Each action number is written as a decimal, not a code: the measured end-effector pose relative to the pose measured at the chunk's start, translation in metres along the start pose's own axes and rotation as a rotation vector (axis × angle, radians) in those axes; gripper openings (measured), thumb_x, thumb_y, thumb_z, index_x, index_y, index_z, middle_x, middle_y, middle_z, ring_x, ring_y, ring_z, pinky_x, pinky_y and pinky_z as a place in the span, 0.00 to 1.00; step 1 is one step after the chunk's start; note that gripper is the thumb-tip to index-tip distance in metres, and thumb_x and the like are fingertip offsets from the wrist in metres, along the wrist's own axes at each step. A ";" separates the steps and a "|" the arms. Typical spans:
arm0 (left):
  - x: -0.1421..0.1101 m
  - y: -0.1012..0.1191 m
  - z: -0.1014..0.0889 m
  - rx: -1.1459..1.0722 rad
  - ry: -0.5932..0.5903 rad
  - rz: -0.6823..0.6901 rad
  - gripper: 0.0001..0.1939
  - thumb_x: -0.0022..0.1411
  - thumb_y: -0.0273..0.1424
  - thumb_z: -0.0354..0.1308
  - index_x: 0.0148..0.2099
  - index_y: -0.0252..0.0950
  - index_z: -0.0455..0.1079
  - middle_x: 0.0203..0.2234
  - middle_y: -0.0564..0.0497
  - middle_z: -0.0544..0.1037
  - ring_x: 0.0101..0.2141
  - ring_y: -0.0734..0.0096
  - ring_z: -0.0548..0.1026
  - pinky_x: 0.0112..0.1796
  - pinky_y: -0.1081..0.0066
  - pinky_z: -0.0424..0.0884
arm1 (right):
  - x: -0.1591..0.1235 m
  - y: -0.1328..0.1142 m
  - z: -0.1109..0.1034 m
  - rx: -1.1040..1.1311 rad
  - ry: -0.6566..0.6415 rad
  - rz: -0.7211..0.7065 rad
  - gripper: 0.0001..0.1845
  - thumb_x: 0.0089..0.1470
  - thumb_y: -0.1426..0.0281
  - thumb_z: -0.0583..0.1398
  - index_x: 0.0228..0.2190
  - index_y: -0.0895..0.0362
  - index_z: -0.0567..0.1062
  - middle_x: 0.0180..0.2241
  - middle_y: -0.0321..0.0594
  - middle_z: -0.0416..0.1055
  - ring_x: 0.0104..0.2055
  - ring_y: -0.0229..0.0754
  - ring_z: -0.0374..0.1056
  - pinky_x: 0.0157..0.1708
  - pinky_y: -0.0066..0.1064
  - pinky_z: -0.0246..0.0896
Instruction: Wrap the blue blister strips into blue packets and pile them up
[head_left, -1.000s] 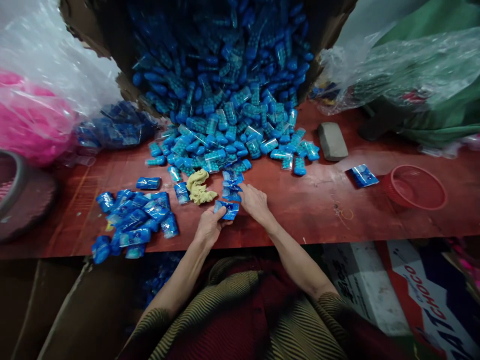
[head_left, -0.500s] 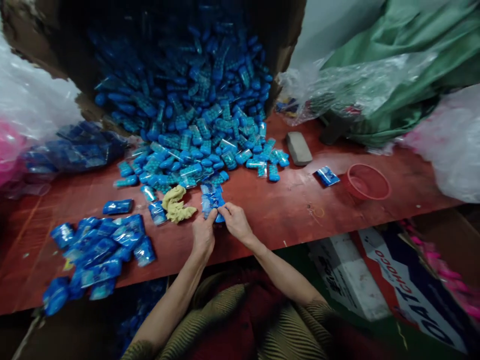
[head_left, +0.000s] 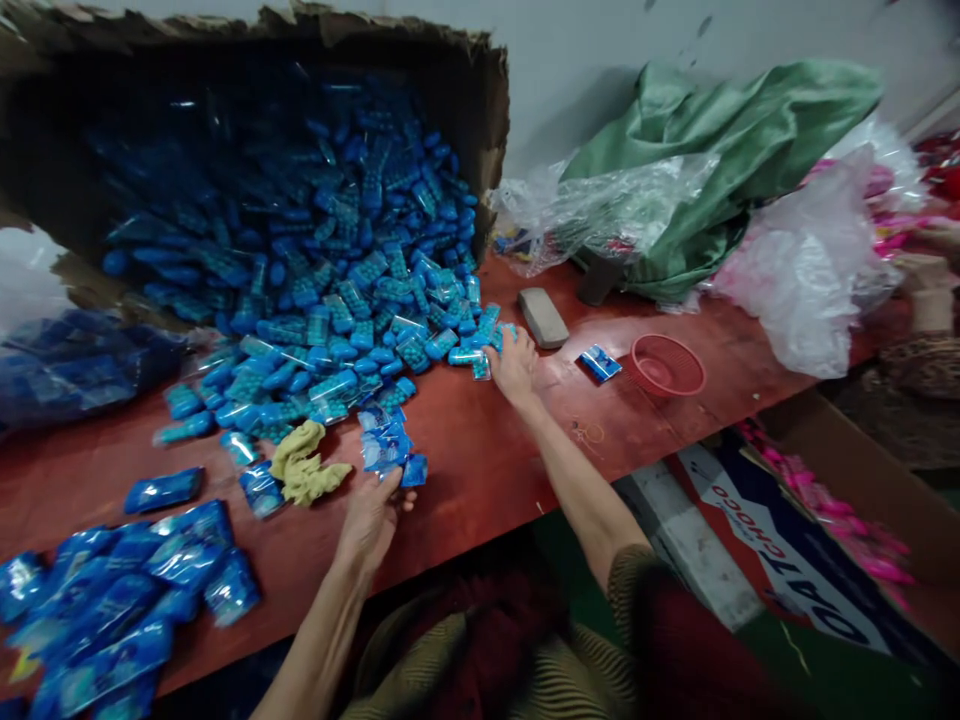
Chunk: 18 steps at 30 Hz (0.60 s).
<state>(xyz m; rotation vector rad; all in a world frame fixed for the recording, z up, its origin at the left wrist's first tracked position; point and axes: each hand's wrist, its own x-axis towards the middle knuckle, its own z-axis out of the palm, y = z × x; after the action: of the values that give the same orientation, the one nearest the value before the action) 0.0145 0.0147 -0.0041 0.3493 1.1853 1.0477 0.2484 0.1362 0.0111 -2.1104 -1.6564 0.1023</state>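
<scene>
The right hand (head_left: 514,368) is at the right end of the spilled heap of bead-filled blue capsules (head_left: 352,320), farther back from the counter's (head_left: 465,440) front edge than the left hand (head_left: 373,518). Its fingers are bent over a capsule (head_left: 501,337) of which only a part shows, so the pictures do not tell whether the grip is closed, nor which way that capsule's long axis runs. Just beside the thumb, a neighbouring capsule (head_left: 466,356) lies with its long axis roughly along the counter, left to right.

The left hand is near the front edge, thumb on top and fingers below, its thumb and fingers nearly together on a small printed blue wrapper (head_left: 415,470). From the right hand, that wrapper lies toward the front edge and to the left, well apart, with bare counter between. So the right hand is nearer the capsules at that end, while the left is at the wrapper.

Just behind the left hand, a row of flat blue wrappers (head_left: 381,435) runs back toward the heap, its long axis pointing away from the front edge. A yellow putty-like lump (head_left: 307,468) sits to the left of that row.
</scene>
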 end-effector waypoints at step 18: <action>-0.011 -0.017 -0.020 -0.123 -0.049 -0.121 0.10 0.48 0.30 0.66 0.28 0.31 0.68 0.16 0.52 0.73 0.18 0.75 0.71 0.17 0.79 0.66 | -0.075 0.013 0.016 0.113 -0.029 -0.283 0.21 0.61 0.65 0.50 0.52 0.57 0.69 0.51 0.50 0.66 0.54 0.51 0.59 0.51 0.44 0.54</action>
<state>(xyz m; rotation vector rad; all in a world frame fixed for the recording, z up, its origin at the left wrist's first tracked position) 0.0048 -0.0084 -0.0173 0.2035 1.0792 0.9957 0.2342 0.0683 -0.0247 -1.7815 -1.9008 0.1336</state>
